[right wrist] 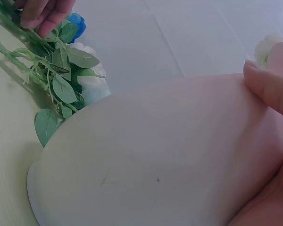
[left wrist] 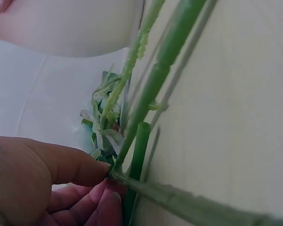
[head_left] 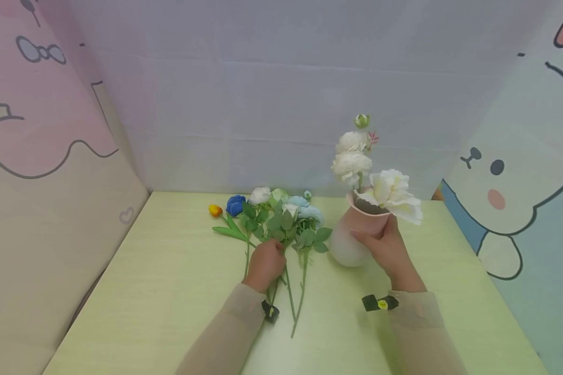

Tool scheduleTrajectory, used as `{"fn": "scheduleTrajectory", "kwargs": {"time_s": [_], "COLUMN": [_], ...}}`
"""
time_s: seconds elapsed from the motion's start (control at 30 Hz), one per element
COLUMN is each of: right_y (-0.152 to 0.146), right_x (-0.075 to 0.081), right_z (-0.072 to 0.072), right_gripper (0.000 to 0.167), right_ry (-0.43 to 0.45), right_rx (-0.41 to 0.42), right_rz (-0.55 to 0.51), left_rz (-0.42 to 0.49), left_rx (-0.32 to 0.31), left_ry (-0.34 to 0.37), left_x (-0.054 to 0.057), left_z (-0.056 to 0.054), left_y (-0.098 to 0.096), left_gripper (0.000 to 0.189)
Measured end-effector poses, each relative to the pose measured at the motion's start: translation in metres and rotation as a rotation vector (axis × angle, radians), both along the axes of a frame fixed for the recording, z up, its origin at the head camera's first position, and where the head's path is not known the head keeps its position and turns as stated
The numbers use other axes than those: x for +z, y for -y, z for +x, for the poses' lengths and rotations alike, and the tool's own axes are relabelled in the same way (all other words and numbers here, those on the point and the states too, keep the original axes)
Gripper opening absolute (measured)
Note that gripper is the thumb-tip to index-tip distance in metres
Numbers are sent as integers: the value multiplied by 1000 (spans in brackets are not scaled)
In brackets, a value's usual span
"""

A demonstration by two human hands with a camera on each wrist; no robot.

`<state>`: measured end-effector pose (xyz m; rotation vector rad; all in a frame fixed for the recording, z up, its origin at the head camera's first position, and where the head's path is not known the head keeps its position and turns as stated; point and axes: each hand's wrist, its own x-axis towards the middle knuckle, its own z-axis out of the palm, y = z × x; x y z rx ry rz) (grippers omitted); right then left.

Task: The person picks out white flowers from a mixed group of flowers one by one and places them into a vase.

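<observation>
My right hand grips a pink-and-white vase round its upper part, the thumb on the near side below the flared rim. In the vase stand a stem of white ruffled flowers and a large white bloom that droops over the right rim. My left hand is low over a row of artificial flowers lying on the table. Between its thumb and fingers it pinches a green flower stem, as the left wrist view shows. Which bloom belongs to that stem I cannot tell.
The lying flowers include an orange tulip, a blue flower, a white one and pale blue ones. Their loose stems point toward the near side of the pale yellow table. Printed cloth walls the back and sides.
</observation>
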<state>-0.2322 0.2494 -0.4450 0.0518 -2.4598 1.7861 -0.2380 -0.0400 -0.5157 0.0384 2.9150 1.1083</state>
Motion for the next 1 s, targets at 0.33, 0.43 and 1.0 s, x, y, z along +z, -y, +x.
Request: {"fn": "scheduleTrajectory", "kwargs": {"time_s": [0.33,0.43,1.0], "right_y": [0,0,0], "right_x": [0,0,1], "right_z": [0,0,0], "right_gripper": [95,95,95], "right_ry": [10,17,10], "right_rx": [-11,-13,-13], "right_rz": [14,14,28], "left_rz": [126,182,349], "left_rx": [17,14,22], "left_ry": [90,125,207], "left_x": [2,3,7], "left_z": [-5,-7,-8], "left_y": [10,13,24], "left_gripper": [30,29,25]}}
